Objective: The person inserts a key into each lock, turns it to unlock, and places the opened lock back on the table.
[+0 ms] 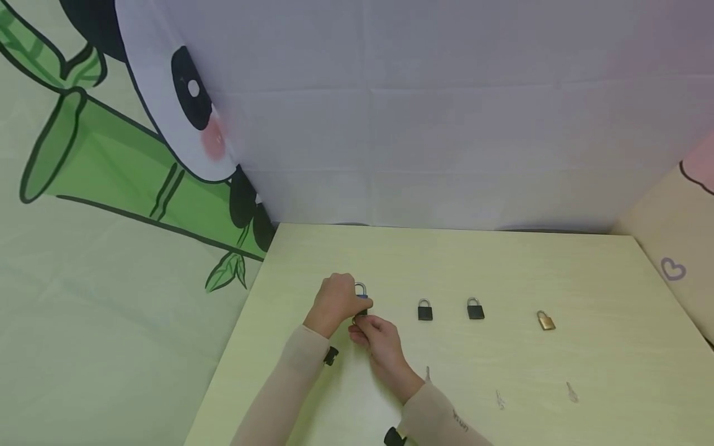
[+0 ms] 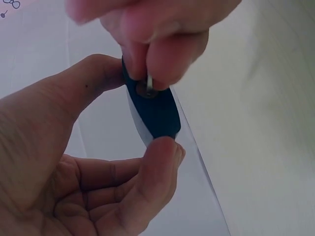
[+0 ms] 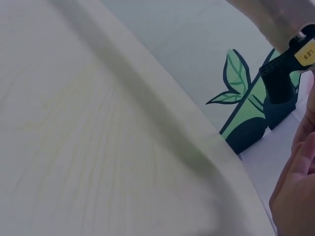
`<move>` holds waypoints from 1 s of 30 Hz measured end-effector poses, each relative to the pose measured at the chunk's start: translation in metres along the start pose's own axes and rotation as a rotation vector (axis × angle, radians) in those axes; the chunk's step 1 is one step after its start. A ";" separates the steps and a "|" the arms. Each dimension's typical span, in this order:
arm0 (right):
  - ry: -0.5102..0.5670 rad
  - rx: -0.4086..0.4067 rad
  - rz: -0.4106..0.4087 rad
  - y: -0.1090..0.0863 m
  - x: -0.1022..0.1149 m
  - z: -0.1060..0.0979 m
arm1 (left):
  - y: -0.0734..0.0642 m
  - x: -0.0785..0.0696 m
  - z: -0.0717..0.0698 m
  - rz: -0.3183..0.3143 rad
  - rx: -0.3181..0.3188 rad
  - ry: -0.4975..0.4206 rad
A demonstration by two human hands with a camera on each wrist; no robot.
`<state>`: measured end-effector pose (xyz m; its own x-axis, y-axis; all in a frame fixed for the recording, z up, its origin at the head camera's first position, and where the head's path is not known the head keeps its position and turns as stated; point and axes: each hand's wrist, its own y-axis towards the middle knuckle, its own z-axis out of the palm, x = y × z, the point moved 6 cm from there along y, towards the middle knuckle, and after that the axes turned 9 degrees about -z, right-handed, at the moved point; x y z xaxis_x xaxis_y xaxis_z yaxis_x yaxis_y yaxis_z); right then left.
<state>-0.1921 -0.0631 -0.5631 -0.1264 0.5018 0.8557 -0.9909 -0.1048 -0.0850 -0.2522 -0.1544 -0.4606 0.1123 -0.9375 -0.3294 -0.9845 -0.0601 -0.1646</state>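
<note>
My left hand [image 1: 338, 303] pinches a dark blue padlock [image 2: 156, 112] by its two narrow sides, between thumb and fingers. In the head view the padlock's metal shackle points away from me. Its underside with the round keyhole faces the left wrist camera. My right hand [image 1: 381, 344] pinches a small silver key [image 2: 149, 84], whose blade is in the keyhole; the key's head is hidden by the fingers. At the edge of the right wrist view only part of the right hand [image 3: 298, 196] shows.
On the table [image 1: 558, 266], to the right, stand a black padlock [image 1: 425, 313], a second black padlock [image 1: 475, 311] and a brass one [image 1: 546, 321]. Nearer lie a key [image 1: 427, 373] by the right wrist, a key [image 1: 499, 399] and another key [image 1: 572, 392]. Printed cloth hangs behind.
</note>
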 end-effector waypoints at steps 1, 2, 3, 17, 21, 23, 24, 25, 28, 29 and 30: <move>0.022 0.003 0.008 0.000 -0.001 0.000 | 0.000 0.000 0.000 0.001 -0.002 0.002; 0.043 0.005 0.020 0.000 -0.002 0.001 | 0.000 0.000 0.000 0.003 -0.006 0.004; 0.065 0.005 0.031 0.000 -0.003 0.001 | 0.000 0.001 -0.001 0.004 -0.009 0.006; 0.294 0.021 0.140 -0.004 -0.008 0.006 | -0.001 0.003 -0.002 0.006 -0.010 0.013; 0.338 0.021 0.170 -0.004 -0.009 0.007 | -0.003 0.002 -0.004 0.013 -0.015 0.011; 0.340 0.022 0.176 -0.005 -0.009 0.008 | -0.003 0.002 -0.006 0.015 -0.018 0.008; 0.336 0.027 0.174 -0.005 -0.008 0.008 | -0.004 0.002 -0.006 0.016 -0.018 0.007; 0.327 0.029 0.172 -0.005 -0.008 0.008 | -0.004 0.002 -0.007 0.017 -0.020 0.007; 0.285 0.044 0.152 -0.006 -0.006 0.008 | -0.005 0.002 -0.008 0.012 -0.021 0.004; 0.266 0.049 0.147 -0.006 -0.005 0.007 | -0.005 0.002 -0.009 0.009 -0.021 0.003; 0.239 0.057 0.140 -0.006 -0.004 0.007 | -0.006 0.003 -0.009 0.009 -0.024 0.006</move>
<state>-0.1852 -0.0698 -0.5622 -0.2758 0.6666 0.6925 -0.9596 -0.2321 -0.1588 -0.2476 -0.1597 -0.4521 0.1030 -0.9400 -0.3253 -0.9884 -0.0600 -0.1395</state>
